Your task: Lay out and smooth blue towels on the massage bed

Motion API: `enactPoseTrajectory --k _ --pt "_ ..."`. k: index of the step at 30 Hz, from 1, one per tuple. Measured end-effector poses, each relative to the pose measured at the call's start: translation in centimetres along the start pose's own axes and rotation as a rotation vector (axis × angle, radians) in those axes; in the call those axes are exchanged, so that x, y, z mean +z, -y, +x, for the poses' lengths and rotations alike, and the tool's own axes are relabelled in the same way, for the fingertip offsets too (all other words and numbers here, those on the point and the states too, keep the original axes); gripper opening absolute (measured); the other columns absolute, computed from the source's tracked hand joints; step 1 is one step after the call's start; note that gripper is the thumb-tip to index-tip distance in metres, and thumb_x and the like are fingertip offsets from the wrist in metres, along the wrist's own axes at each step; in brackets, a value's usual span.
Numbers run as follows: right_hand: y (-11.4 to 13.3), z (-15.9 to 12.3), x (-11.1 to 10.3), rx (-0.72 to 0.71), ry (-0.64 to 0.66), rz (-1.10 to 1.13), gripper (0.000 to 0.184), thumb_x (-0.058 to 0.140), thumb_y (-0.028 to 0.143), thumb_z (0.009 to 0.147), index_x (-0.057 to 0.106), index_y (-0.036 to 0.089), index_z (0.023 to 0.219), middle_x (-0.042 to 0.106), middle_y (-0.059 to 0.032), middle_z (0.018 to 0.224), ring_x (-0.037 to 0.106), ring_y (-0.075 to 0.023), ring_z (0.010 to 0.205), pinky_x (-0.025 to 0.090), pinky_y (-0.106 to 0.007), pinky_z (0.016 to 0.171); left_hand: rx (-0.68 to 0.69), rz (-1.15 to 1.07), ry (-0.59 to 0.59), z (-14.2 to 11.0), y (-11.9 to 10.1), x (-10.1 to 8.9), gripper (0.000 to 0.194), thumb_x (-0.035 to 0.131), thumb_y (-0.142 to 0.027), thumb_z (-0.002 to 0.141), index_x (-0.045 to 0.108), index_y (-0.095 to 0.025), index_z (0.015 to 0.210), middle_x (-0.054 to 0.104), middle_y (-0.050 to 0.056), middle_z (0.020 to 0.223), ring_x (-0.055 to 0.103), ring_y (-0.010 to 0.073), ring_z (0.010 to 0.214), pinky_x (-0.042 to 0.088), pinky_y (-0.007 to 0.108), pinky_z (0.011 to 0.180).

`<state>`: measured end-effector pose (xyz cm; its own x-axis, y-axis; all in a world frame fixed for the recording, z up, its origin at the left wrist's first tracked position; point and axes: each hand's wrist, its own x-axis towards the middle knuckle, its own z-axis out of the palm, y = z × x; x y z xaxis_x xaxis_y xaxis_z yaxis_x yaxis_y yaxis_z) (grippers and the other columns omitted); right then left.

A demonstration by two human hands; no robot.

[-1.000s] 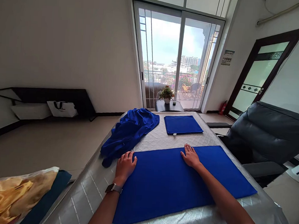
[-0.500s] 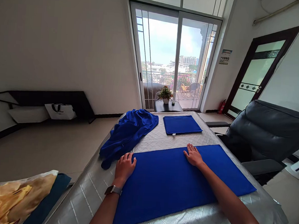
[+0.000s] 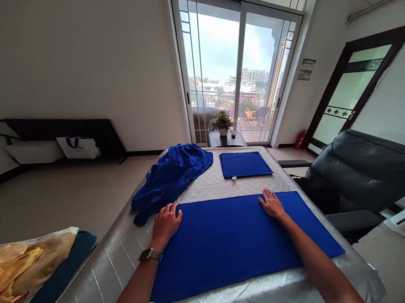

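Head view: open hands (image 3: 165,225) rest on blue cloth (image 3: 226,258) atop a quilted mattress (image 3: 210,186) facing balcony doors (image 3: 238,67).

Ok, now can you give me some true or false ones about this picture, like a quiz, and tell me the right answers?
1. The left hand has a watch on its wrist. True.
2. The right hand is gripping the crumpled blue cloth. False: it rests flat on the long blue cloth.
3. The crumpled blue cloth lies beside the long blue cloth. True.
4. The small blue cloth is on the floor. False: it lies on the quilted mattress.
5. A potted plant stands on a small dark table. True.
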<state>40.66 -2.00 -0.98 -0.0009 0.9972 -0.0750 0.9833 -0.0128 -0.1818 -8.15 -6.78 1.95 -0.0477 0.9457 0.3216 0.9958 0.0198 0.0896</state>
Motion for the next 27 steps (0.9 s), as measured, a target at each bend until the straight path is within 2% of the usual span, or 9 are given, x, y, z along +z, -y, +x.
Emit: enactPoseTrajectory --k 5,13,16,21,27 --pt "-1.9 0.3 -0.4 -0.010 0.009 -0.002 0.084 0.012 0.064 0.101 0.018 0.011 0.165 0.014 -0.0066 0.172 0.009 -0.0180 0.159 0.003 -0.035 0.128 0.010 -0.001 -0.007 0.0 0.2 0.1 0.045 0.039 -0.034 0.101 0.064 -0.015 0.133 0.064 0.015 0.138 0.059 0.0318 0.124 0.049 0.045 0.102" --pt "-7.8 1.1 -1.0 0.078 -0.011 -0.008 0.082 0.008 0.063 0.101 0.021 0.014 0.165 0.017 -0.0076 0.172 0.011 -0.0193 0.159 0.005 -0.038 0.128 0.017 0.006 -0.010 0.2 0.4 0.4 0.045 0.041 -0.035 0.100 0.064 -0.015 0.134 0.064 0.016 0.138 0.059 0.0331 0.124 0.049 0.047 0.102" --pt "-9.4 1.5 -1.1 0.069 -0.007 -0.005 0.079 0.013 0.059 0.102 0.022 0.013 0.165 0.016 -0.0063 0.172 0.011 -0.0179 0.159 0.007 -0.036 0.128 0.012 0.019 -0.002 0.2 0.4 0.4 0.046 0.040 -0.035 0.101 0.063 -0.014 0.134 0.064 0.015 0.139 0.059 0.0334 0.125 0.049 0.047 0.103" --pt "-12.1 1.8 -1.4 0.048 -0.004 -0.004 0.076 0.017 0.055 0.102 0.023 0.014 0.165 0.019 -0.0049 0.172 0.013 -0.0205 0.158 0.009 -0.040 0.128 0.015 0.005 -0.002 0.3 0.5 0.5 0.046 0.039 -0.036 0.101 0.064 -0.016 0.134 0.064 0.014 0.139 0.059 0.0327 0.124 0.049 0.047 0.103" --pt "-14.8 1.9 -1.5 0.005 -0.020 -0.009 0.077 0.019 0.058 0.101 0.026 0.014 0.164 0.022 -0.0047 0.171 0.015 -0.0208 0.158 0.009 -0.036 0.128 0.008 0.024 -0.006 0.4 0.7 0.9 0.045 0.039 -0.037 0.100 0.064 -0.018 0.132 0.064 0.014 0.138 0.060 0.0322 0.124 0.049 0.046 0.102"
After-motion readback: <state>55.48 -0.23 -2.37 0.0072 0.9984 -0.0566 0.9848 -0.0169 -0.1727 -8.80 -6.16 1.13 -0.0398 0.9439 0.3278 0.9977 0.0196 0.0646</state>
